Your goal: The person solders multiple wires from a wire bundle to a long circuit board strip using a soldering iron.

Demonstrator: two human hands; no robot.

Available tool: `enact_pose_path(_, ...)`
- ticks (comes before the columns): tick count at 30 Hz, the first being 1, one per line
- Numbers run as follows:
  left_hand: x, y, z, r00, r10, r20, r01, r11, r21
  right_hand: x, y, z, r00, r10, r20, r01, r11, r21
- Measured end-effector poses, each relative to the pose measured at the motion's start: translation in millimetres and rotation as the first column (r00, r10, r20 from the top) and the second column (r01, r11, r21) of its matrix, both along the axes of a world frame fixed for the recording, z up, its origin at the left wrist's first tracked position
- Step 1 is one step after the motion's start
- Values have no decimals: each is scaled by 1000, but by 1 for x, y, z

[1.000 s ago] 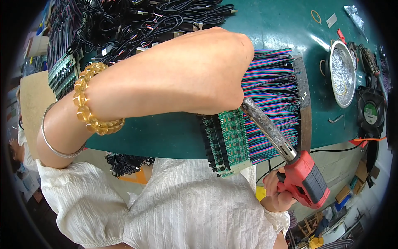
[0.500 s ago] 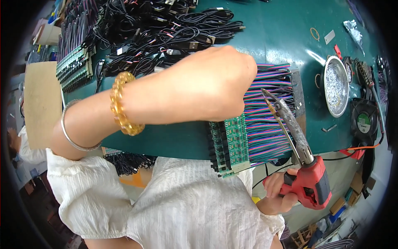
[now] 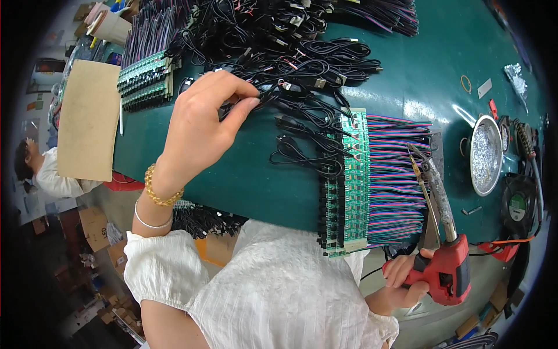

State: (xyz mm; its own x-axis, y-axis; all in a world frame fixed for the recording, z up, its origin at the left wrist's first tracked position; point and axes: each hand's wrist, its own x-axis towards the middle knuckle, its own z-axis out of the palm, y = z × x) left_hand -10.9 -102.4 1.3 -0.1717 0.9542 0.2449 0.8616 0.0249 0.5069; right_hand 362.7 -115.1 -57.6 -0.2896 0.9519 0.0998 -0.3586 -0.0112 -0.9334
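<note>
My left hand (image 3: 203, 119) reaches to the near edge of a pile of black cables (image 3: 337, 61), thumb and forefinger pinched on a black cable (image 3: 264, 96). In my right hand (image 3: 404, 285) is a red soldering gun (image 3: 449, 272); its tip points up and away, over the coloured wires (image 3: 398, 186). Those wires fan out to the right from a row of green circuit boards (image 3: 356, 198) near the table edge. Several coiled black cables (image 3: 314, 139) lie against the boards' far left part, thin red leads reaching onto the top ones.
At the right stands a metal dish (image 3: 480, 187) with silvery bits, near a black fan (image 3: 516, 203) and a second iron-like tool (image 3: 526, 142). More stacked boards (image 3: 142, 78) lie at the far left, beside a tan board (image 3: 90, 122). Another person (image 3: 55, 174) sits beyond the left edge.
My left hand has swung from over the circuit boards leftward to the cable pile and now pinches a cable. The soldering gun stays in my right hand. The whole view has shifted.
</note>
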Motion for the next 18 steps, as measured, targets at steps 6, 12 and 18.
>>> enact_pose_path(6, 3, 16, -18, 979, 22, -202, 22, 977, 212, -4, -3, 2, 1000, -7, 30, 6, 999, 41)
enact_pose_path(12, 12, 25, -24, 901, 126, -414, -15, 965, 261, 2, -7, 1, 997, -69, 20, 69, 997, 25)
enact_pose_path(18, 10, 20, -31, 842, 66, -536, 98, 957, 272, 2, -7, 7, 995, -88, 48, 91, 995, -49)
